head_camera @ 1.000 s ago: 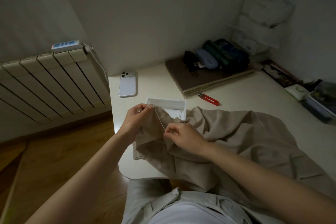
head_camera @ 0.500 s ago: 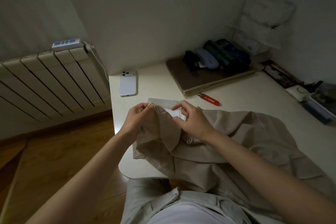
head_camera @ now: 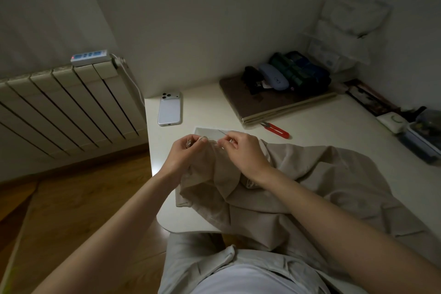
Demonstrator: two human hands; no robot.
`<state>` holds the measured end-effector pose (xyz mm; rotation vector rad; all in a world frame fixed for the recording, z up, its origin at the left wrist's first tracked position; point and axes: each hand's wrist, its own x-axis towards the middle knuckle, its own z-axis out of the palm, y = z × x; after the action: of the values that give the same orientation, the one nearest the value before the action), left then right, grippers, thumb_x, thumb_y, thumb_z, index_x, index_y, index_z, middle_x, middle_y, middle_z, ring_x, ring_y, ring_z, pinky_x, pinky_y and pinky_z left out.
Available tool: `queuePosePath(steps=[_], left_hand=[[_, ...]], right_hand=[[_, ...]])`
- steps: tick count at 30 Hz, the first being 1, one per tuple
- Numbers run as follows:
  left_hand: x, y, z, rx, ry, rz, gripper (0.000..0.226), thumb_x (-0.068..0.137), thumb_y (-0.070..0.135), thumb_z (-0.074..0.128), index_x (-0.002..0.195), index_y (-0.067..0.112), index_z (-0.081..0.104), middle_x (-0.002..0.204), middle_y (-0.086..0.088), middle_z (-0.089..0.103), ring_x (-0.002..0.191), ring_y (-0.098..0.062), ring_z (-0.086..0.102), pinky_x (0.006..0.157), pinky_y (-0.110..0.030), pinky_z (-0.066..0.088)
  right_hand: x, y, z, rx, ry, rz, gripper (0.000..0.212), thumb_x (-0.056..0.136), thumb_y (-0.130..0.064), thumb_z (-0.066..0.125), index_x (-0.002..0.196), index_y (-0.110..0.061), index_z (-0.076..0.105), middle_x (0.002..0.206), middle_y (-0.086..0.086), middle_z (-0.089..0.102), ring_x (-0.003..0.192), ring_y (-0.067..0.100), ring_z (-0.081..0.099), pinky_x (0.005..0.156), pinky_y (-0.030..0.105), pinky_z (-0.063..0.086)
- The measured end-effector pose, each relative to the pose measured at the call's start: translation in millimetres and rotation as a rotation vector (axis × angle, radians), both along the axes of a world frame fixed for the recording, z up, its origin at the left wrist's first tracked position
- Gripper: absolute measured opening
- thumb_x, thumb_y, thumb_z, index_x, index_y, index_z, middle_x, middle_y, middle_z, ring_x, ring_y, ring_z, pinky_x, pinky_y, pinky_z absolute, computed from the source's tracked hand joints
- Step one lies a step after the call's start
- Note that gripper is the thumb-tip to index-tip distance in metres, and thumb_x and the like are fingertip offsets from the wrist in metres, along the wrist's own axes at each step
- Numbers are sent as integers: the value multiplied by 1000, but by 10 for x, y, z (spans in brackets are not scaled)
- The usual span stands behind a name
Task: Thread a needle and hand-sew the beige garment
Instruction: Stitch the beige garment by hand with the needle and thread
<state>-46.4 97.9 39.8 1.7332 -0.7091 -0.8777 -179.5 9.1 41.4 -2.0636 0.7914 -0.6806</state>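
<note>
Stitching the beige garment's bunched edge

The right hand [head_camera: 241, 150] is pinching a thin needle [head_camera: 223, 133], tip pointing up-left; the left hand [head_camera: 188, 153] is gripping a fold of the beige garment [head_camera: 310, 186], which is draping soft and creased over the smooth white table [head_camera: 322, 124]. Keeping the fold taut should help. Red snips [head_camera: 276, 129] are lying nearby.

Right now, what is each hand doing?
Left hand: closed, pinching a fold of the beige garment.
Right hand: closed, pinching the needle at the fabric edge.
</note>
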Motion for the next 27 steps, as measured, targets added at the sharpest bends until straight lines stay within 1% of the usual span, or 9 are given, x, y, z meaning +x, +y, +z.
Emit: queuePosePath(steps=[4,7,11,15,18,20,23,25,27], left_hand=[[78,-8,-23,23,-59,18,19,95,35,53,92,18,62,89,-7,63,90,-25,59,74,-33,48],[109,-26,-28,10,-66,22,20,96,36,52,94,18,60,89,-7,62,88,-24,58,71,-32,48],[98,-50,-21,-13,-70,27,17,96,35,51,93,19,58,89,-4,60,86,-19,56,70,-27,47],[56,-38,-39,-9,-94,-14,14,96,33,52,90,21,57,87,-1,59,82,-16,55,62,-21,43],[45,-26,-27,-24,-84,-30,14,94,33,54,89,21,58,86,-1,60,83,-17,57,65,-21,45],[42,-19,10,-34,-80,-71,14,93,33,55,90,19,60,85,-2,61,82,-18,59,66,-21,47],[26,-11,55,-35,-66,-160,17,92,33,57,93,17,62,87,-7,63,86,-24,61,71,-28,50],[6,3,71,-40,-47,-212,18,90,35,59,91,18,64,89,-11,64,88,-28,62,75,-35,50],[-15,23,94,-62,-12,-250,20,87,38,61,89,19,65,88,-12,64,86,-27,61,75,-38,47]], right_hand=[[-134,32,-54,38,34,64,21,93,-16,58,80,-1,66,60,-8,52,56,-2,49,55,10,36],[-239,104,-219,104,164,132,21,94,-17,56,77,-7,63,63,-4,54,57,2,47,59,12,37],[-364,95,-431,153,374,148,24,95,-17,52,72,-9,54,63,-3,49,63,14,49,64,27,40],[-436,-10,-463,141,504,152,25,95,-22,51,74,-9,54,71,4,55,69,18,53,64,30,41],[-441,-58,-368,117,352,129,15,95,-22,54,84,-13,59,68,6,56,63,17,54,67,32,47],[-404,-80,-250,83,186,63,6,94,-21,57,93,-15,58,56,0,47,50,9,43,57,28,42],[-301,-110,-59,130,13,-6,9,93,-20,58,100,-15,58,51,-7,40,44,5,35,51,26,37],[-221,-123,27,193,-5,18,12,94,-24,57,104,-18,60,52,-6,42,48,8,41,57,29,43],[-162,-134,90,285,36,80,20,95,-30,55,106,-15,62,65,-2,58,64,13,59,69,25,50]])
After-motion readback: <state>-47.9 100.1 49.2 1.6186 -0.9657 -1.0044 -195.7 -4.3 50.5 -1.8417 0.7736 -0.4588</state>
